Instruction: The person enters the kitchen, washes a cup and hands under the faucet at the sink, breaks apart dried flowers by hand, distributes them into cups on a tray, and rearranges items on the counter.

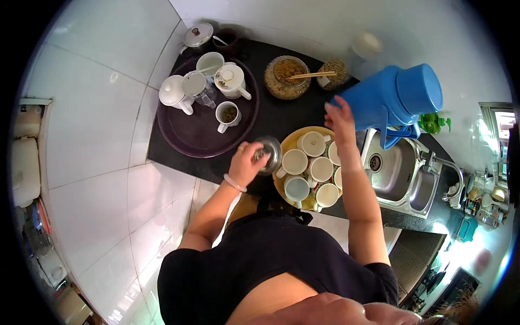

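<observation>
My left hand (246, 165) is closed on the top of a round glass lid (272, 154), held over the dark counter between the brown tray and the mug tray. My right hand (341, 120) is reached out beside a big blue thermos jug (368, 100), its fingers apart with nothing seen in them; whether they touch the jug I cannot tell. Just behind stands an uncovered glass jar (287, 89) of brown dried bits, with wooden chopsticks (313, 75) lying across its rim. Under my right forearm, several white mugs (320, 169) crowd a round yellow tray (278, 181).
On the left, a round dark tray (187, 142) carries a white teapot (173, 92), a lidded white pot (230, 78) and a mug (228, 114) with dark contents. A second jar (336, 73) stands by the wall. The steel sink (392, 176) with its tap (455, 168) lies right.
</observation>
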{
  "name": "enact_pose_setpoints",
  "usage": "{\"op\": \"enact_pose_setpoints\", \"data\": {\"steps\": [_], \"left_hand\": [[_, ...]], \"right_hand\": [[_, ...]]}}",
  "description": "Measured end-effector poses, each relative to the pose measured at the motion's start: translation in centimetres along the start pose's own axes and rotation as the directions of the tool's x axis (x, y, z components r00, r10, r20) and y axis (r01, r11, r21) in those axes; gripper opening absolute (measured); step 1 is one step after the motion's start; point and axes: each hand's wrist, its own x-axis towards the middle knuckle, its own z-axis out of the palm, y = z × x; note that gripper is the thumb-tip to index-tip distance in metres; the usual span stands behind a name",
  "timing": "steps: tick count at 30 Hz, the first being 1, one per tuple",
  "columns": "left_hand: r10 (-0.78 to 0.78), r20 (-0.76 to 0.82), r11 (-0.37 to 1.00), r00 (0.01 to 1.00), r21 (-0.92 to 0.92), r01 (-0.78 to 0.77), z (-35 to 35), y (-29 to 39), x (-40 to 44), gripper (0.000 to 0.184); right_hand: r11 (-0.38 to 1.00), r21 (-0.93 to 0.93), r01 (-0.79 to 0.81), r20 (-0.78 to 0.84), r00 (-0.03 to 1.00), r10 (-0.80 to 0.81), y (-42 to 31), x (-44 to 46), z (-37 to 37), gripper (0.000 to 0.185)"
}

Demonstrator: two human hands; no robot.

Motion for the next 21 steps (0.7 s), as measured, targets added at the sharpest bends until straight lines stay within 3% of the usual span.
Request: {"op": "enact_pose_setpoints", "data": {"steps": [2,5,8,11,14,17,21], "left_hand": [[0.038,0.017,0.997,0.999,0.061,-0.039,0.2,-0.7,-2.0,0.029],[0.017,0.098,0.990,0.995,0.140,-0.030,0.1,-1.8,-3.8,0.030],[0.071,0.108,0.975,0.992,0.203,-0.092,-0.4,-2.8,-4.0,0.032],[0.007,0.127,0.970,0.992,0.240,-0.038,-0.6,-3.5,-3.8,0.033],[0.003,0.132,0.971,0.991,0.236,-0.034,-0.6,-4.3,-3.6,0.033],[0.010,0.128,0.973,0.992,0.228,-0.040,-0.5,-4.6,-3.6,0.034],[-0.009,0.163,0.975,0.986,0.220,-0.027,-0.4,-4.8,-3.6,0.033]], "right_hand": [[0.996,-0.045,-0.076,-0.063,0.995,0.073,-1.8,3.0,2.5,0.040],[0.995,-0.094,-0.042,-0.022,0.999,0.040,-1.2,7.8,3.5,0.029],[0.954,-0.301,0.004,0.039,0.999,0.008,-1.0,9.9,4.6,0.019],[0.704,-0.668,0.241,0.121,0.969,-0.217,-0.9,11.3,4.8,0.023],[0.593,-0.676,0.437,0.233,0.891,-0.390,-4.5,9.1,5.7,0.031],[0.627,-0.649,0.432,0.229,0.896,-0.380,-6.5,8.6,6.1,0.028],[0.513,-0.668,0.539,0.329,0.832,-0.446,-5.3,9.7,6.1,0.027]]}}
